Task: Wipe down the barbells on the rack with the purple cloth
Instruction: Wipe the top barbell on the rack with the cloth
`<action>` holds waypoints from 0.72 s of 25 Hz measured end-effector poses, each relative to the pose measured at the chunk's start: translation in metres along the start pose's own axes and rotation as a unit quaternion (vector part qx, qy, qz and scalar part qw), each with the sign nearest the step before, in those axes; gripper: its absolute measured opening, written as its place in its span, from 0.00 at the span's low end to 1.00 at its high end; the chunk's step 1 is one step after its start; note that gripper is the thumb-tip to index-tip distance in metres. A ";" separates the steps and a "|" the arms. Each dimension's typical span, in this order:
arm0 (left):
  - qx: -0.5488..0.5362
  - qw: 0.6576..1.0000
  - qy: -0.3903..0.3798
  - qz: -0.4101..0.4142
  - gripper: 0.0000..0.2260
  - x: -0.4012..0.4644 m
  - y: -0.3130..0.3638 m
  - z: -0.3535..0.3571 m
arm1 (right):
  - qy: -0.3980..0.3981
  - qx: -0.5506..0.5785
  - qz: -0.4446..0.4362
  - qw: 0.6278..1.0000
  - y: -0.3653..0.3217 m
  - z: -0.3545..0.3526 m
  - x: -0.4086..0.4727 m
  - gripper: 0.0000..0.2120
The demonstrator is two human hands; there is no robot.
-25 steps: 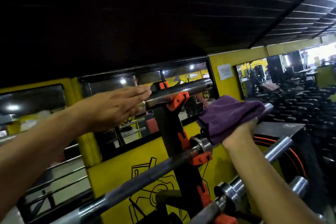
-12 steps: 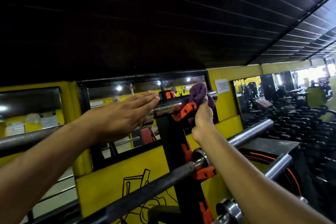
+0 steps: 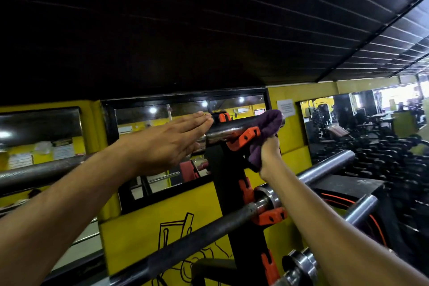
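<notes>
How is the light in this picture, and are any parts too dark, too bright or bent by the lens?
Head view: the ceiling is almost black; the far doorway is overexposed; lamps glare in the mirror; the wide lens curves the ceiling lines; the left hand, purple cloth and top barbell are lit well enough, slightly soft.

A gym. Below and between both hands, steel barbells (image 3: pixel 209 232) resting on a black rack (image 3: pixel 228 193) with orange hooks (image 3: pixel 270 216). Beyond the fingertips, wall mirrors (image 3: pixel 185 114) set in yellow walls (image 3: pixel 139 234). Far right of the right hand, rows of dark dumbbells (image 3: pixel 383 153) and weight machines (image 3: pixel 325 114).
</notes>
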State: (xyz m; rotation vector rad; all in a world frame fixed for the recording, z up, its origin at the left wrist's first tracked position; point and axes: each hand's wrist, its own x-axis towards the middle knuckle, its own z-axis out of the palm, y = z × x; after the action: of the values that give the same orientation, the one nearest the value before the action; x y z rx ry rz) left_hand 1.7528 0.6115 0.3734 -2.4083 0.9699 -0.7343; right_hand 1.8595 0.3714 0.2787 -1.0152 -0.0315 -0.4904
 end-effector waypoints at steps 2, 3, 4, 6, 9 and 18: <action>-0.016 1.000 -0.001 0.000 0.28 0.000 0.002 -0.001 | -0.062 -0.080 -0.026 0.995 0.010 -0.023 -0.005 0.13; -0.022 1.000 -0.001 0.002 0.29 0.000 0.002 -0.001 | -0.076 -0.146 -0.048 0.985 0.007 -0.035 -0.006 0.12; -0.025 1.000 -0.002 0.002 0.29 0.000 0.003 -0.002 | -0.078 -0.182 -0.058 0.978 0.003 -0.042 -0.003 0.11; -0.022 1.000 -0.003 0.002 0.31 0.000 0.003 -0.004 | -0.068 -0.199 -0.076 0.975 -0.002 -0.047 0.001 0.11; -0.006 1.000 0.011 0.000 0.29 -0.002 0.005 -0.006 | -0.035 -0.129 -0.080 0.988 -0.006 -0.040 0.000 0.14; -0.009 1.000 0.021 0.002 0.27 -0.001 0.003 -0.002 | -0.159 -0.268 -0.029 0.950 0.009 -0.041 -0.015 0.11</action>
State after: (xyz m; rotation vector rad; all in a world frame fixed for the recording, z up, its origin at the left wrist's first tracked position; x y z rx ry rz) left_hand 1.7491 0.6103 0.3731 -2.4145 1.0002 -0.7802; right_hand 1.8414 0.3469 0.2457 -1.6256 -0.2268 -0.3907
